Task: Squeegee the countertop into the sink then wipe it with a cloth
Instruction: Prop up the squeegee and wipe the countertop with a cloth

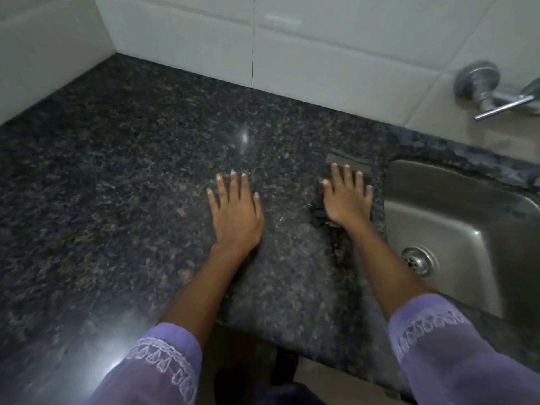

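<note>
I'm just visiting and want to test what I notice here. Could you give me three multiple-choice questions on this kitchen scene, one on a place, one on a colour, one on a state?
1. Where is the sink?
A. left of both hands
B. right of both hands
C. between the hands

2. What colour are the sleeves?
A. purple
B. red
C. green

3. How does the right hand lie?
A. clenched in the air
B. flat on a dark cloth
C. gripping the tap

Answers: 1 B, the steel basin sits right of the right hand. 2 A, both sleeves are light purple. 3 B, its fingers are spread, pressing the cloth on the countertop.
</note>
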